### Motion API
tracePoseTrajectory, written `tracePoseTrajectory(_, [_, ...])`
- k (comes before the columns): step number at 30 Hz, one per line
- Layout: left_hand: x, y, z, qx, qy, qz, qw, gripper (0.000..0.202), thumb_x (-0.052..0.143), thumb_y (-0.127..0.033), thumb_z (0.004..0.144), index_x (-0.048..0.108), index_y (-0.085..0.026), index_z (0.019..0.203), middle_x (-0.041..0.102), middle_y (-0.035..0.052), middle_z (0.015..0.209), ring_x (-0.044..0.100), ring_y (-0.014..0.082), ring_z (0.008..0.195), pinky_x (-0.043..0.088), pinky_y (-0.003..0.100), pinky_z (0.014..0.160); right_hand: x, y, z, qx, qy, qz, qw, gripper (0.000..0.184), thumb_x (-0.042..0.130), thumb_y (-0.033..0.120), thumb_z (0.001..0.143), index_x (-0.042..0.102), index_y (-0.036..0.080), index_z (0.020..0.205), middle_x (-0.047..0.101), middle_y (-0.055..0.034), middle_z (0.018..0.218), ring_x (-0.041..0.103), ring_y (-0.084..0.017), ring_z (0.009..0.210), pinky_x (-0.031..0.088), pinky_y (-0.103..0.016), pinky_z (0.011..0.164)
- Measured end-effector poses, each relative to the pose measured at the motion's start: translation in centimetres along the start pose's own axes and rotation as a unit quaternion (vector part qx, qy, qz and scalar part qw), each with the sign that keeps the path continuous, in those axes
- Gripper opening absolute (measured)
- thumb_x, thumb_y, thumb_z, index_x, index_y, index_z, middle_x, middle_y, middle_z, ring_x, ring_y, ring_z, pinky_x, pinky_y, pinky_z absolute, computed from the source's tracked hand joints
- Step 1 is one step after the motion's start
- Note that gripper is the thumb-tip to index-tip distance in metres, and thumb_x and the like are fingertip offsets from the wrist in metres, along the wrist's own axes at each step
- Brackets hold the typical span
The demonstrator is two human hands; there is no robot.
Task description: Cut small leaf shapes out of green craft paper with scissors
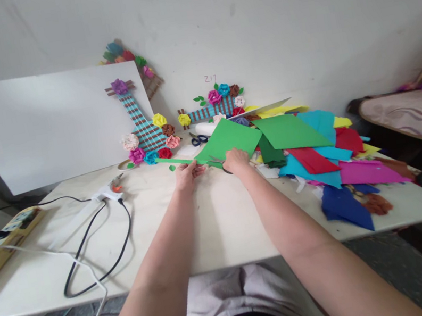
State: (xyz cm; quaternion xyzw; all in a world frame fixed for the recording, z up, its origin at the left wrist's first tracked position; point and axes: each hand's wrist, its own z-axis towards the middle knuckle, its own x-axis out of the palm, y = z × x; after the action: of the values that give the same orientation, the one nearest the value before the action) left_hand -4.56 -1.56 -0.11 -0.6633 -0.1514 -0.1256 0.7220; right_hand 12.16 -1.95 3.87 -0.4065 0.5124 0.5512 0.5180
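My left hand (187,172) pinches the near edge of a green paper sheet (230,137) that lies on the white table (221,221). My right hand (235,160) is closed on scissors (217,161) whose blades meet the same green sheet at its lower edge. A narrow green strip (173,160) sticks out to the left of the sheet, and a small green cut-out (172,168) lies just beside my left hand.
A heap of coloured paper sheets (328,160) covers the table's right side. Paper-flower guitar crafts (144,131) lean on the wall, with blue-handled scissors (198,139) nearby. A glue gun (113,188) with black cable (97,252) and a power strip (0,231) lie left.
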Motion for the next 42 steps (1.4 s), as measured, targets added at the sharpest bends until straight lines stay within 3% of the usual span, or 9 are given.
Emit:
tracePoseTrajectory(6, [0.0,0.0,0.1,-0.001,0.004,0.007,1.000,0.019,0.065,-0.025,0.072,0.058,-0.007,0.067,0.066,0.0099,0.066,0.062,0.0123,0.053,0.050,0.024,0.056,-0.7,0.0,-0.3,0.001,0.047,-0.019,0.999,0.036,0.056,0.023,0.075,0.066,0.009,0.107,0.063,-0.0214,0.110,0.055,-0.030,0.109,0.043,-0.036,0.083])
tracePoseTrajectory(13, [0.1,-0.2,0.0,0.002,-0.002,-0.024,1.000,0.021,0.064,-0.028,0.076,0.057,-0.008,0.070,0.067,0.0108,0.073,0.063,0.0123,0.056,0.053,0.027,0.062,-0.1,0.3,-0.4,-0.019,0.040,-0.024,0.999,0.036,0.057,0.020,0.074,0.066,0.010,0.107,0.062,-0.0203,0.111,0.053,-0.031,0.111,0.041,-0.039,0.086])
tracePoseTrajectory(18, [0.2,-0.5,-0.1,-0.007,-0.011,-0.060,0.998,0.019,0.061,-0.025,0.079,0.055,-0.009,0.071,0.067,0.0088,0.070,0.064,0.0112,0.058,0.053,0.022,0.059,0.2,0.3,-0.5,-0.020,0.025,-0.025,0.999,0.035,0.059,0.023,0.076,0.064,0.011,0.108,0.060,-0.0206,0.113,0.052,-0.031,0.113,0.039,-0.040,0.089])
tracePoseTrajectory(23, [0.0,-0.5,0.0,-0.011,-0.021,-0.083,0.996,0.016,0.063,-0.020,0.078,0.052,-0.010,0.070,0.067,0.0077,0.068,0.064,0.0112,0.057,0.052,0.021,0.059,-0.1,0.0,-0.4,-0.042,0.032,-0.029,0.998,0.030,0.056,0.018,0.078,0.065,0.012,0.106,0.064,-0.0185,0.107,0.058,-0.027,0.104,0.044,-0.034,0.083])
tracePoseTrajectory(29, [-0.5,-0.4,0.3,0.006,-0.052,-0.106,0.993,0.015,0.064,-0.018,0.077,0.052,-0.010,0.070,0.066,0.0073,0.066,0.064,0.0115,0.056,0.052,0.022,0.061,-0.5,-0.3,-0.6,-0.048,0.008,-0.033,0.998,0.029,0.054,0.014,0.076,0.067,0.010,0.101,0.066,-0.0195,0.103,0.059,-0.029,0.103,0.046,-0.035,0.080])
tracePoseTrajectory(34, [-0.7,-0.4,0.4,0.016,-0.055,-0.130,0.990,0.014,0.060,-0.017,0.079,0.053,-0.010,0.069,0.067,0.0083,0.066,0.064,0.0118,0.056,0.053,0.023,0.064,-0.1,-0.8,0.3,-0.050,-0.005,0.064,0.997,0.028,0.057,0.014,0.074,0.067,0.015,0.101,0.067,-0.0145,0.104,0.061,-0.026,0.100,0.046,-0.031,0.078])
tracePoseTrajectory(37, [-0.6,-0.5,0.5,0.022,-0.069,-0.150,0.986,0.015,0.059,-0.014,0.080,0.053,-0.010,0.067,0.066,0.0085,0.066,0.065,0.0128,0.058,0.053,0.024,0.065,0.2,-0.7,0.8,-0.019,0.016,0.230,0.973,0.030,0.060,0.010,0.073,0.066,0.014,0.102,0.068,-0.0121,0.100,0.064,-0.020,0.092,0.047,-0.025,0.071])
tracePoseTrajectory(39, [-0.6,-0.6,0.5,0.024,-0.078,-0.160,0.984,0.015,0.058,-0.013,0.080,0.053,-0.010,0.066,0.066,0.0088,0.066,0.066,0.0135,0.059,0.053,0.025,0.067,0.3,-0.4,0.7,0.024,0.057,0.365,0.929,0.031,0.061,0.007,0.074,0.063,0.011,0.105,0.070,-0.0100,0.086,0.065,-0.014,0.072,0.045,-0.020,0.057])
tracePoseTrajectory(42, [-0.7,-0.6,0.5,0.027,-0.087,-0.167,0.982,0.015,0.059,-0.012,0.079,0.053,-0.011,0.065,0.066,0.0088,0.065,0.066,0.0140,0.060,0.053,0.026,0.069,0.3,0.0,0.2,0.040,0.134,0.511,0.848,0.021,0.065,0.009,0.074,0.063,0.008,0.095,0.065,-0.0043,0.062,0.056,-0.008,0.047,0.033,-0.016,0.037])
